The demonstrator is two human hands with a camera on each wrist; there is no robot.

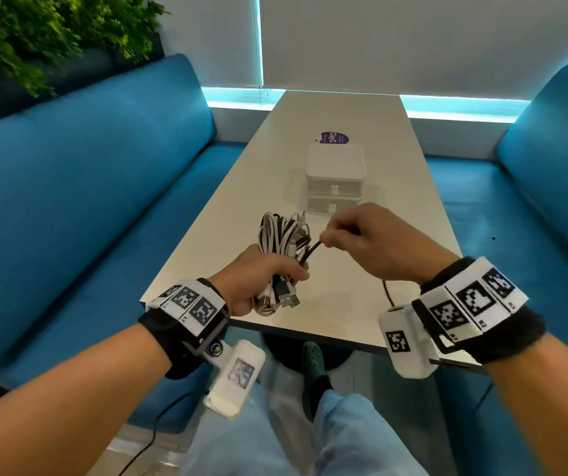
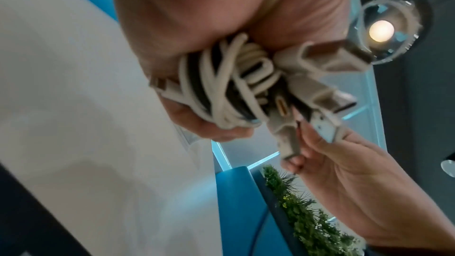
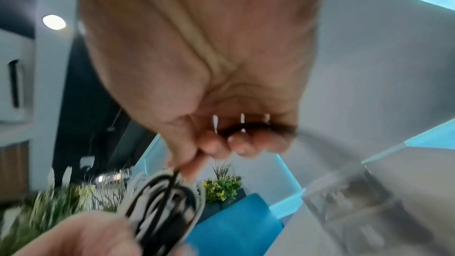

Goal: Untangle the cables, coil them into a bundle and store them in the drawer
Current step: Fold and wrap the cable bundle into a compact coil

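My left hand (image 1: 269, 280) grips a bundle of black and white cables (image 1: 284, 237) above the near end of the table; the loops stand up from the fist and several USB plugs (image 1: 281, 298) stick out below it. The left wrist view shows the same bundle of cables (image 2: 229, 89) wrapped in my fingers, its plugs (image 2: 317, 92) pointing out. My right hand (image 1: 354, 242) pinches a black cable (image 1: 311, 250) that runs taut from the bundle. In the right wrist view that black cable (image 3: 246, 127) crosses under my curled fingers. A small white drawer unit (image 1: 336, 180) stands mid-table, both drawers closed.
The white table (image 1: 361, 297) runs away from me between two blue sofas (image 1: 87, 187). A purple sticker (image 1: 334, 137) lies behind the drawer unit. Another stretch of black cable (image 1: 387, 293) trails on the table under my right wrist. Plants (image 1: 35, 32) fill the far left corner.
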